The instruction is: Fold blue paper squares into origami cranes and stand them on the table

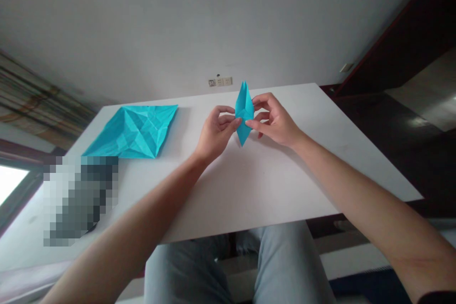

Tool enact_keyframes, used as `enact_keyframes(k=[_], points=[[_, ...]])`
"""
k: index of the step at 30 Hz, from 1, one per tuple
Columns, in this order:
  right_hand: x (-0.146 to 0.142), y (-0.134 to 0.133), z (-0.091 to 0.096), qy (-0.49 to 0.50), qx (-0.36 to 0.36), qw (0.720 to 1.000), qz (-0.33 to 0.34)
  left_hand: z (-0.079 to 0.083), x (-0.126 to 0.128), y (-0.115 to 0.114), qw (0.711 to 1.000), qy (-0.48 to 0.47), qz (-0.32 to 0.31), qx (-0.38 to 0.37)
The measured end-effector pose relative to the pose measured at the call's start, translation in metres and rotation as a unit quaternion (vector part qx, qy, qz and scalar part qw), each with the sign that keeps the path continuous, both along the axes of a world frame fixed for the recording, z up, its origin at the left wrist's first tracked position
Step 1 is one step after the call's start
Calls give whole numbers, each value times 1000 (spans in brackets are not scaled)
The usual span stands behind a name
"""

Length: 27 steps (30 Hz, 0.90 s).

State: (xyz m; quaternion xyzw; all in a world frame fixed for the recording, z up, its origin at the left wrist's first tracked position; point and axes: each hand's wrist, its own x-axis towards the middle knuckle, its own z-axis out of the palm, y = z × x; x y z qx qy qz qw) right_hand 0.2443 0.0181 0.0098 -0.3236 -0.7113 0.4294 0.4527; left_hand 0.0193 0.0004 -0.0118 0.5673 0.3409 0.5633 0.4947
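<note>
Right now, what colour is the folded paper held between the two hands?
The folded paper is bright turquoise blue, plain with no pattern; the head view shows it.

Desk (249, 185) free across near middle and whole right side; left side taken by flat creased blue sheet (133, 132) and, nearer, a blurred object (76, 199) (can't tell what), while left hand (215, 133) and right hand (276, 121) pinch folded blue piece (244, 113) mid-desk.

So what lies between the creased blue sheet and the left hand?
Nothing: only bare white table separates the creased sheet from the left hand pinching the folded paper, per the head view.
</note>
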Motion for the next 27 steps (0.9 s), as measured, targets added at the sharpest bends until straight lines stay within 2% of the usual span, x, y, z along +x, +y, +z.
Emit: enact_keyframes(k=[12,21,27], points=[[1,0,6,13,31,999,-33,2,-2,-1,1000,29,-3,-3],[0,3,2,26,28,999,-25,-1,1,0,1000,18,-6,10],[2,5,3,28,44,996,-71,-2,2,0,999,33,19,13]])
